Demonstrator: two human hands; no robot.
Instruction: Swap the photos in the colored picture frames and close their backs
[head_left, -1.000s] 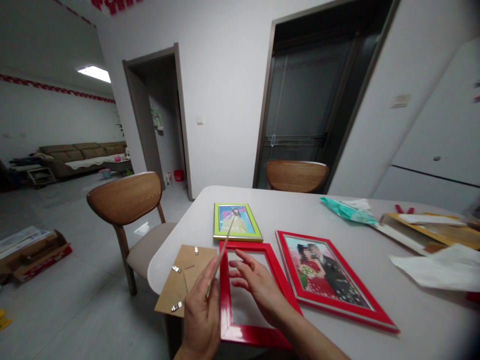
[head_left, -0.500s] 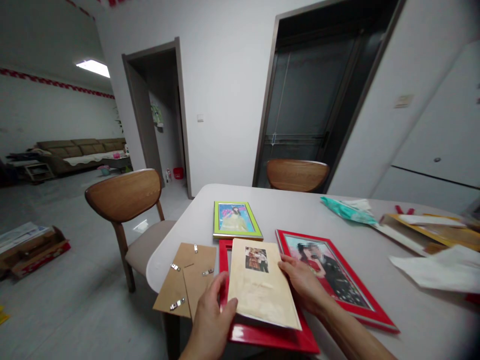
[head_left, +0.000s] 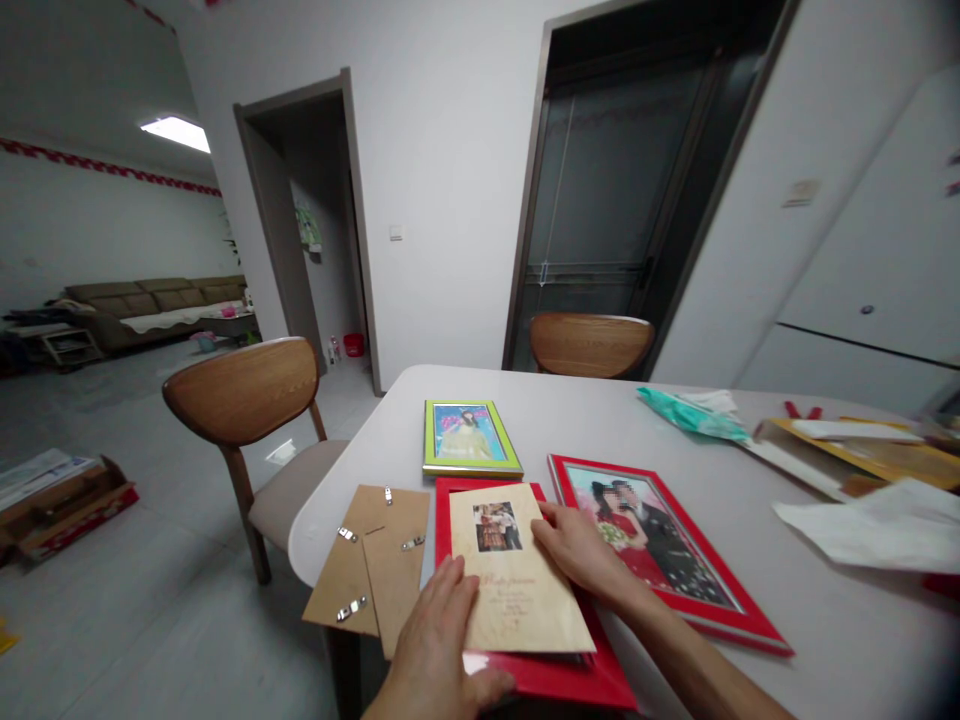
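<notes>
Head view: left hand – thumb apart from its fingers – and right hand, fingers bunched, touch the cream sheet.

A cream sheet bears reddish lettering and a small multicoloured photo, with a glossy red frame beneath it. Left of the sheet are plain tan boards with silvery clips; right of it, a second red frame has a grey inner edge. Beyond the sheet, a lime-green frame borders a blue, pink and pale-yellow picture, on a white tabletop.
</notes>
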